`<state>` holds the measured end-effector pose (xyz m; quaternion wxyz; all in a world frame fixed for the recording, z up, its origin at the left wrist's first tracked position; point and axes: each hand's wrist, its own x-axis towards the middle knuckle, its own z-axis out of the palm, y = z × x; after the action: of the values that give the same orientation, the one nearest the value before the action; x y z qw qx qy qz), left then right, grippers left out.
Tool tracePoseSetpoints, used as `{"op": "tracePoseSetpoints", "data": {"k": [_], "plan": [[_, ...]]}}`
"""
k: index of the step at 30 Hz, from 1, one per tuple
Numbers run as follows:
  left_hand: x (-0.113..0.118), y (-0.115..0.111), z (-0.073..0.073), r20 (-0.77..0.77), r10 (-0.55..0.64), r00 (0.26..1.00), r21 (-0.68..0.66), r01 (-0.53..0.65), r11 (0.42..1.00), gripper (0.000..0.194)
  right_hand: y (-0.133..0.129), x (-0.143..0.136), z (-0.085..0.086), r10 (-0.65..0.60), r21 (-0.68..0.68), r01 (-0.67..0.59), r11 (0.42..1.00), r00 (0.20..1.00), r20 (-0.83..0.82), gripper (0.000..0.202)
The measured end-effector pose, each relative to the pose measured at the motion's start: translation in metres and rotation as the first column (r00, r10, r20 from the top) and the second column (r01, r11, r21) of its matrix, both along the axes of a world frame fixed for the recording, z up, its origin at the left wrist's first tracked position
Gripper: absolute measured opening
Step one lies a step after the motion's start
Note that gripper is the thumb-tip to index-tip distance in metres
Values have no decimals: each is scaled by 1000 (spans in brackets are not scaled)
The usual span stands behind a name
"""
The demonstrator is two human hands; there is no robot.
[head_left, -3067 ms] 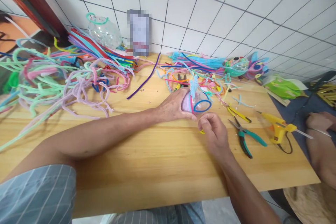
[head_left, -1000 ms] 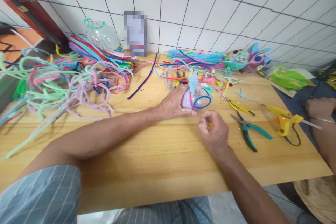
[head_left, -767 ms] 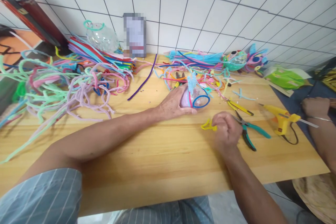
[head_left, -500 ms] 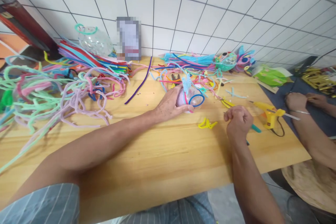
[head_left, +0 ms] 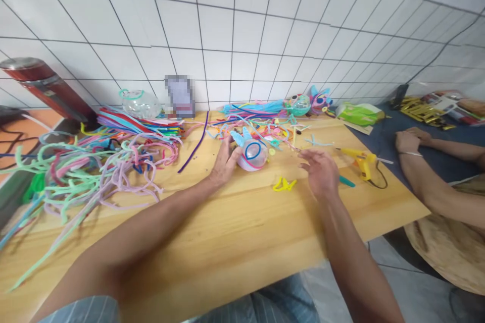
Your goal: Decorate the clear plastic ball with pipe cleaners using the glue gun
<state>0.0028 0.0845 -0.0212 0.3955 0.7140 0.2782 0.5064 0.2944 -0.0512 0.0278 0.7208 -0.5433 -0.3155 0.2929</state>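
A clear plastic ball (head_left: pixel 258 154) wrapped in pink pipe cleaner, with light blue ears and a dark blue ring, rests on the wooden table (head_left: pixel 227 232). My left hand (head_left: pixel 224 162) is around its left side, thumb against it. To the right, my right hand (head_left: pixel 320 171) is raised over the table with its fingers partly spread and nothing visible in them. Between the hands lies a bent yellow pipe cleaner piece (head_left: pixel 284 184). Beyond my right hand are a teal-handled tool (head_left: pixel 346 181) and a yellow glue gun (head_left: pixel 364 165).
Tangled pipe cleaners (head_left: pixel 109 171) cover the left side, near a red thermos (head_left: pixel 49 91). Finished figures (head_left: pixel 299 104), blue bundles (head_left: pixel 257 109) and a green packet (head_left: pixel 359 113) line the tiled wall. Another person's hands (head_left: pixel 409 141) rest on a dark surface at right.
The view has tilted up. My right hand has opened from a fist and turned. The ball has turned so that its blue ring faces me, and my left hand's grip has loosened.
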Motion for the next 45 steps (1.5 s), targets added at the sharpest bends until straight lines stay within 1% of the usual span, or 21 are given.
{"op": "tracePoseSetpoints", "data": {"k": [3, 6, 9, 11, 12, 13, 14, 15, 17, 18, 19, 20, 22, 24, 26, 27, 30, 33, 35, 40, 45], "plan": [[-1, 6, 0, -7, 107, 994, -9, -107, 994, 78, -3, 7, 10, 124, 30, -121, 992, 985, -117, 27], [-13, 8, 14, -29, 240, 970, 84, -236, 968, 83, -4, 10, 21, 243, 81, -231, 969, 953, -183, 23], [-25, -11, 51, -47, 294, 955, 277, -271, 922, 83, -5, 0, 31, 359, 138, -337, 931, 913, -192, 22], [-18, -42, 81, -42, 197, 980, 318, -174, 932, 88, -9, -18, 35, 433, 154, -411, 899, 887, -160, 24], [-9, -61, 94, -13, 115, 993, 246, -109, 963, 87, -12, -31, 36, 471, 147, -453, 879, 872, -132, 26], [4, -82, 105, 44, 14, 999, 109, -18, 994, 83, -18, -44, 36, 507, 135, -494, 859, 857, -93, 29], [20, -104, 112, 92, -79, 993, -73, 86, 994, 76, -24, -58, 35, 537, 118, -529, 840, 843, -45, 30], [36, -125, 115, 107, -139, 985, -272, 163, 948, 71, -32, -70, 33, 549, 101, -547, 831, 836, 8, 29], [66, -159, 111, 58, -183, 981, -574, 183, 798, 64, -52, -88, 26, 509, 46, -523, 851, 843, 172, 18], [77, -172, 106, 65, -169, 983, -632, 171, 755, 62, -64, -92, 21, 427, -52, -456, 889, 778, 461, 20], [83, -180, 98, 77, -154, 985, -637, 167, 752, 59, -75, -92, 15, 384, -78, -410, 909, 749, 540, 17], [86, -185, 89, 58, -155, 986, -608, 158, 778, 55, -86, -89, 8, 356, -94, -377, 921, 722, 593, 16], [82, -184, 69, -56, -168, 984, -436, 128, 891, 48, -103, -75, -6, 320, -104, -342, 934, 668, 672, 16], [72, -175, 49, -154, -163, 975, -137, 142, 980, 39, -112, -56, -19, 264, -86, -313, 946, 586, 766, 9], [62, -167, 35, -214, -172, 962, 84, 193, 978, 35, -116, -38, -30, 212, -56, -300, 952, 518, 828, 15], [59, -165, 30, -244, -175, 954, 129, 211, 969, 34, -118, -31, -34, 207, -50, -305, 951, 509, 835, 20], [60, -166, 27, -298, -148, 943, 97, 184, 978, 44, -124, -19, -40, 284, -92, -355, 930, 539, 793, 22], [68, -165, 32, -317, -207, 925, -1, 218, 976, 63, -125, -14, -36, 353, -146, -386, 911, 545, 761, 22], [73, -164, 34, -304, -254, 918, -40, 254, 966, 66, -124, -13, -31, 376, -177, -384, 906, 542, 751, 24], [78, -165, 29, -353, -267, 897, 15, 290, 957, 52, -119, -15, -26, 360, -236, -282, 930, 560, 746, 30], [85, -159, 28, -349, -253, 902, 148, 320, 936, 34, -112, -17, -25, 257, -230, -128, 965, 650, 716, 29]]}}
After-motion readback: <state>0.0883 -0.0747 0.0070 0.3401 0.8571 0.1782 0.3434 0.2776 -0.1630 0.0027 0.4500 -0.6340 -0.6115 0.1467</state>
